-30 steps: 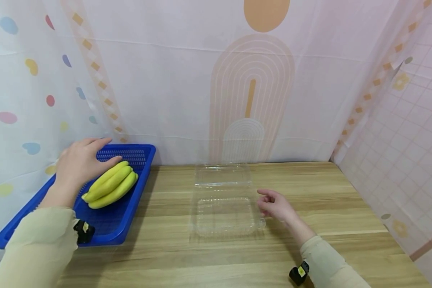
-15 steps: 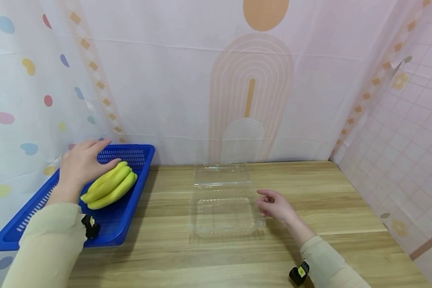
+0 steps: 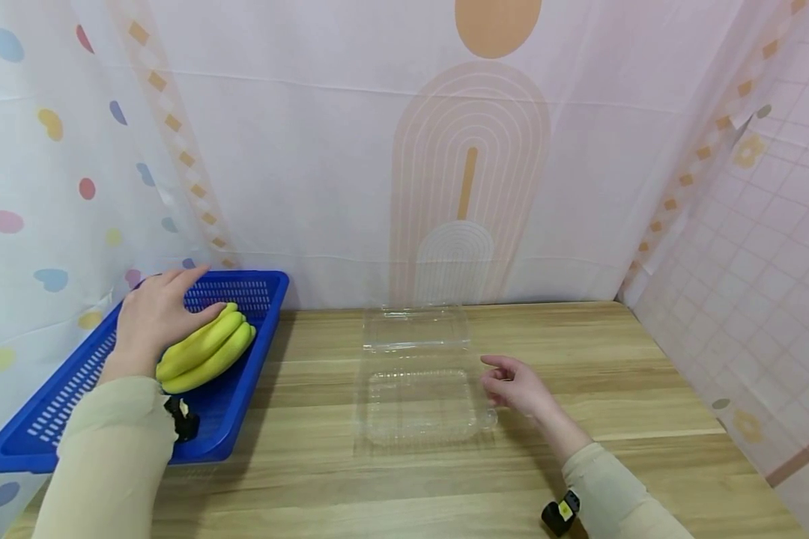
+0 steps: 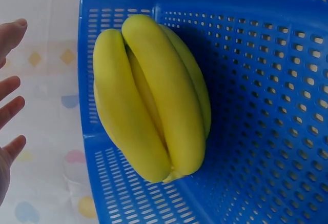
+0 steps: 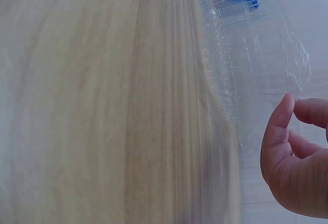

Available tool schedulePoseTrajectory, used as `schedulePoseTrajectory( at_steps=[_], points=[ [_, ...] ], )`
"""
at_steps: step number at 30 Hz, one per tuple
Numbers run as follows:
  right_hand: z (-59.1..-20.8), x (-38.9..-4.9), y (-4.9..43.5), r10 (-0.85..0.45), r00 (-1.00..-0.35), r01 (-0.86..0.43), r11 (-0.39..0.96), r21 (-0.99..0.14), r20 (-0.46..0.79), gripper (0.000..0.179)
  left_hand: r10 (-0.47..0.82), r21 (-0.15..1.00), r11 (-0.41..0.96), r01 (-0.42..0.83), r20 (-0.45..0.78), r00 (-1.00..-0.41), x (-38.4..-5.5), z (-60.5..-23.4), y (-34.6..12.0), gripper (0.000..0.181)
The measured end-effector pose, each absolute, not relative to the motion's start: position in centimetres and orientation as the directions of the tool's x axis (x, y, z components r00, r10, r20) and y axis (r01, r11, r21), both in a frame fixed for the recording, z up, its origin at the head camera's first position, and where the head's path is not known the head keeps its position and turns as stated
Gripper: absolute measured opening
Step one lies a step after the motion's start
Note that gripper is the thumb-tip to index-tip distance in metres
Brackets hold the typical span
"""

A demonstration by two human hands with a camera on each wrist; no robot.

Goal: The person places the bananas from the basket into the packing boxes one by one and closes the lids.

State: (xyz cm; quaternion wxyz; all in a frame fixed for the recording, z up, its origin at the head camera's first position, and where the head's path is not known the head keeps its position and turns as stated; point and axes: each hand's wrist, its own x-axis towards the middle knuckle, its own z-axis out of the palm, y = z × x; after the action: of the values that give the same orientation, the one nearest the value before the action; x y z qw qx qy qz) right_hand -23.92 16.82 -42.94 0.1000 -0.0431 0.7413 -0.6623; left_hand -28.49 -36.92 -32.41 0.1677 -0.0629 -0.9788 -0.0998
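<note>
A bunch of yellow bananas lies in a blue plastic basket on the left. My left hand hovers over the bunch, thumb and fingers spread apart. In the left wrist view, the fingertips stand off to one side of the bananas, across the basket wall. At the middle of the table is a clear plastic clamshell box, its lid folded back. Beside its right edge my right hand is loosely curled, thumb and forefinger close together with nothing visible between them.
The wooden table runs back to a printed curtain along the far side and both flanks. Slots and holes pierce the basket's walls. Small black wrist cameras sit on both cuffs.
My left hand has shifted slightly right and down over the bananas, its forearm swinging inward. The right hand and the box have stayed in place.
</note>
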Motion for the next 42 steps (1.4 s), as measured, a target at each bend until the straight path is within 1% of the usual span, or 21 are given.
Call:
schedulePoseTrajectory(
  at_steps=[8,20,32,37,42],
  points=[
    [-43.0,-23.8,16.8,-0.186,-0.978,0.074,0.128,-0.989,-0.097,0.048,0.066,0.203,0.970,0.134,0.309,-0.949,-28.7,-33.5,-37.1,0.085],
    [-43.1,-23.8,16.6,-0.191,-0.976,0.080,0.108,-0.991,-0.100,0.049,0.050,0.240,0.965,0.110,0.244,-0.968,-28.7,-34.9,-37.2,0.086],
    [-43.0,-23.8,16.9,-0.217,-0.973,0.054,0.098,-0.994,-0.075,0.051,0.057,0.255,0.961,0.108,0.200,-0.978,-28.8,-35.7,-37.5,0.087],
    [-42.9,-23.6,16.8,-0.216,-0.973,0.063,0.095,-0.993,-0.082,0.051,0.053,0.280,0.955,0.098,0.165,-0.985,-28.7,-36.1,-37.5,0.090],
    [-42.9,-23.6,16.8,-0.208,-0.974,0.070,0.091,-0.993,-0.088,0.050,0.077,0.292,0.949,0.118,0.150,-0.986,-28.8,-36.4,-37.5,0.090]
  ],
)
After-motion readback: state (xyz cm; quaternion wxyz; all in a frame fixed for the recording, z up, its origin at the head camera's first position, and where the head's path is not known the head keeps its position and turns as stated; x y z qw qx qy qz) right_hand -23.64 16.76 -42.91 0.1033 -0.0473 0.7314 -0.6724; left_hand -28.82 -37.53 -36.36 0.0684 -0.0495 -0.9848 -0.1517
